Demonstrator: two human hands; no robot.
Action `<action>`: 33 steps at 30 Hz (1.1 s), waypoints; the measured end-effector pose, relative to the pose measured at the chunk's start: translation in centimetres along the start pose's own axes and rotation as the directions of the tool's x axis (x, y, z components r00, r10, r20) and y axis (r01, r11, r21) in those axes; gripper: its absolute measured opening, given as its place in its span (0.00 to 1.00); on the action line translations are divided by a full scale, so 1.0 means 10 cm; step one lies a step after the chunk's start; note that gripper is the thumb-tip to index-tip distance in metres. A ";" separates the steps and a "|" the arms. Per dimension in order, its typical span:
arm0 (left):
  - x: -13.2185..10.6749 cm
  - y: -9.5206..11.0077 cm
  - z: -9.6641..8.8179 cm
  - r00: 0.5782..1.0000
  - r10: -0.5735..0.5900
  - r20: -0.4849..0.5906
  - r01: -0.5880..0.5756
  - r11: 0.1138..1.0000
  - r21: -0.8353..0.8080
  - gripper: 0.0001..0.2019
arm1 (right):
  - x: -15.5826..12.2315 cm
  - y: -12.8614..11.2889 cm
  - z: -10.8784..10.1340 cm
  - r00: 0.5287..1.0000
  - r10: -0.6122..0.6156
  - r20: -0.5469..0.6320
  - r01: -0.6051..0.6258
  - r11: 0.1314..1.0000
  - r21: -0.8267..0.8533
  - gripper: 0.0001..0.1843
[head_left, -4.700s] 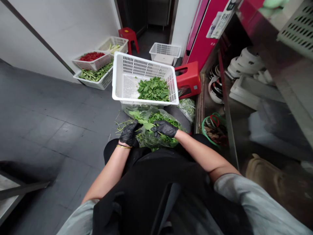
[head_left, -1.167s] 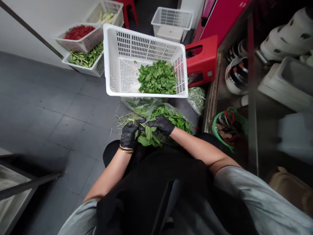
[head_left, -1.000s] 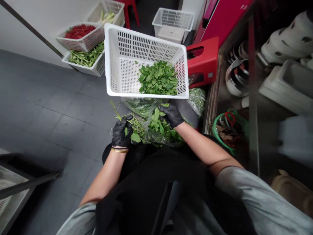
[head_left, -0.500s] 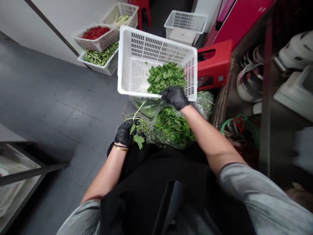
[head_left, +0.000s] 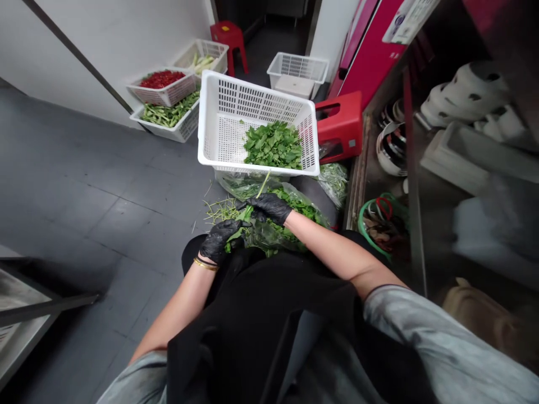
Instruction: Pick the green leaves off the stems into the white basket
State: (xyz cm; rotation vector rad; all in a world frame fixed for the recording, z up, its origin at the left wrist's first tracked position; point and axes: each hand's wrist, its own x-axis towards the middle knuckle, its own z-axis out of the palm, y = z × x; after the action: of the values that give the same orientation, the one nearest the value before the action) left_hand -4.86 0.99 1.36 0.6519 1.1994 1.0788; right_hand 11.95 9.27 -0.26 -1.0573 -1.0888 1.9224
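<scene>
Both my hands wear black gloves and meet low in front of the white basket. My left hand [head_left: 219, 241] is closed round the leafy end of a green vegetable stem [head_left: 264, 183]. Against the same stem, higher up, my right hand [head_left: 272, 207] pinches with its fingertips. The stem's pale cut end points up toward the basket's rim. In the white slotted basket [head_left: 217, 129] lies a pile of picked green leaves [head_left: 273, 147]. Beneath my right hand a clear plastic bag [head_left: 269, 238] holds more leafy greens [head_left: 309, 210], partly hidden by my wrist.
Bare stalks [head_left: 221, 210] are strewn on the grey floor [head_left: 126, 185]. Baskets of red chillies [head_left: 162, 79] and green beans [head_left: 170, 115] stand by the wall. A red stool [head_left: 351, 126] lies right of the basket. Metal shelving [head_left: 415, 224] runs along the right, with a green-rimmed container [head_left: 364, 227] beside it.
My right hand has come back from the leaf pile in the basket to the stem at my left hand and now grips it. The camera view has shifted slightly.
</scene>
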 end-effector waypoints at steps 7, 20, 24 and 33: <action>-0.17 -0.05 -0.25 0.972 0.169 -0.163 -0.139 0.974 0.181 0.17 | -0.03 -0.06 0.31 0.957 0.168 0.237 -0.132 0.978 -0.160 0.17; -0.26 0.11 -0.48 0.994 0.096 -0.049 -0.090 0.990 0.113 0.10 | -0.44 -0.30 -0.30 0.942 -0.025 0.334 -0.030 0.987 0.159 0.26; -0.19 0.10 -0.45 0.993 0.112 -0.029 -0.115 0.983 -0.142 0.10 | -0.42 -0.30 -0.35 0.978 0.046 0.201 -0.059 0.996 0.060 0.22; -0.07 0.00 -0.25 0.992 0.090 -0.086 -0.106 0.973 -0.204 0.10 | -0.55 -0.57 -0.25 0.984 -0.134 0.121 0.131 0.991 0.036 0.23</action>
State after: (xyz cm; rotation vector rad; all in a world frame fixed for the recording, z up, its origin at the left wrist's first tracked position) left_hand -7.28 0.02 0.99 0.5155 1.1093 1.3035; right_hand 17.53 7.88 5.74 -0.8380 -1.1665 1.9108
